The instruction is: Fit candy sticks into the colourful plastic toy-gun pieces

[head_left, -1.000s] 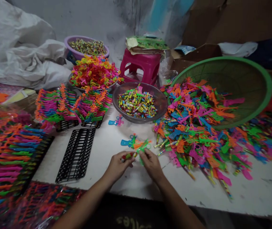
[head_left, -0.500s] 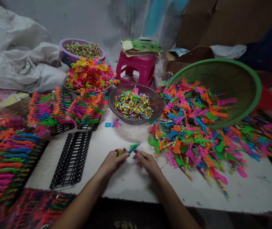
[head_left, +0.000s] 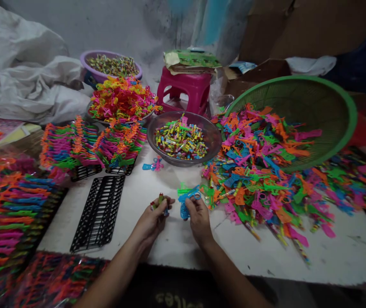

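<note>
My left hand (head_left: 150, 220) is closed around a few small candy-filled tubes (head_left: 160, 198) with red and green ends. In my right hand (head_left: 200, 220), thumb and fingers pinch a blue plastic toy gun (head_left: 184, 210). A small green plastic piece (head_left: 183, 189) shows at the toy gun's upper left; whether it is joined on, I cannot tell. Beyond the hands stands a clear bowl (head_left: 150, 143) full of similar colourful tubes. To the right of my right hand spreads a big pile of toy guns (head_left: 260, 184), some with tubes attached.
A green basket (head_left: 351, 115) lies tipped behind the pile. Black racks (head_left: 97, 214) lie at left, beside racks filled with toy guns (head_left: 9, 222). A blue and pink piece (head_left: 152, 165) rests before the bowl. Farther back are a purple basin (head_left: 88, 70) and a pink stool (head_left: 183, 87).
My hands have moved apart. The blue toy gun, earlier near my left fingertips, is now in my right hand, turned to show its side. The tubes stay in my left hand.
</note>
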The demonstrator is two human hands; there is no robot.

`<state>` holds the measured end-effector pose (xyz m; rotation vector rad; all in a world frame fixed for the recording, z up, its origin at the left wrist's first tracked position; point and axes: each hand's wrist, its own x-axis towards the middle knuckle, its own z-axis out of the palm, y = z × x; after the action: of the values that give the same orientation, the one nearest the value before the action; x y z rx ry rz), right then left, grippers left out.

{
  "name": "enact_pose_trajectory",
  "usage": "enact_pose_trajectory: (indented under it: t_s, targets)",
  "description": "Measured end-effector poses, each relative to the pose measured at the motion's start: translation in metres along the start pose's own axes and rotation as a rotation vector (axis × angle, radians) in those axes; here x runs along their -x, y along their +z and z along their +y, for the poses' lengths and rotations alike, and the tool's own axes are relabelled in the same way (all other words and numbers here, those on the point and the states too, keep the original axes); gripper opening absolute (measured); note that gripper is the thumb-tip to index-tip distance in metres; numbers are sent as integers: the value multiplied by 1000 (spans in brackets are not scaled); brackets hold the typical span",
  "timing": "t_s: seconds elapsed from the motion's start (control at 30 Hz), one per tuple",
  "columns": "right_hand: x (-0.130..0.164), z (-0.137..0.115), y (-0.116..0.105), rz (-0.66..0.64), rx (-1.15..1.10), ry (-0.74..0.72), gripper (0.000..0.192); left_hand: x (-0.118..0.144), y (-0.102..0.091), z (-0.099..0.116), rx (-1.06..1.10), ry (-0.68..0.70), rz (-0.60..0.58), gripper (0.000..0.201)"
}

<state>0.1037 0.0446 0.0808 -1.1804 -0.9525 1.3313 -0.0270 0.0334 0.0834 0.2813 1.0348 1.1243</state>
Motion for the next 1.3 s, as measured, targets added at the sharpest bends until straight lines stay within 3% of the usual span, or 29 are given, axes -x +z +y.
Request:
enact_pose_trajectory:
  t_s: [0.17,0.33,0.47,0.67,0.87,0.97,1.1,1.3]
  targets:
    - [11,5,6,-3,20,-8,25,-3,-3,6,258,8,104,12]
    - [17,12,7,-7,79,-56,25,1,-2,7,286,-22,125,15]
    - [13,9,3,5,85,-104,26,8,-1,3,100,-9,29,25]
    - [9,1,-4,-113,63,-100,27,13,-3,-1,-273,97,-149,28]
    - [7,-4,-12,-207,53,-29,28,17,-4,3,-425,162,-199,41]
    - [7,-5,-18,-257,119,-76,28,19,-4,6,-518,181,-232,40]
    - [14,-5,-15,-159,154,-173,27,23,1,9,-556,164,-287,43]
    - [12,-7,-7,-128,209,-82,28,21,5,-3,-707,238,-256,42]
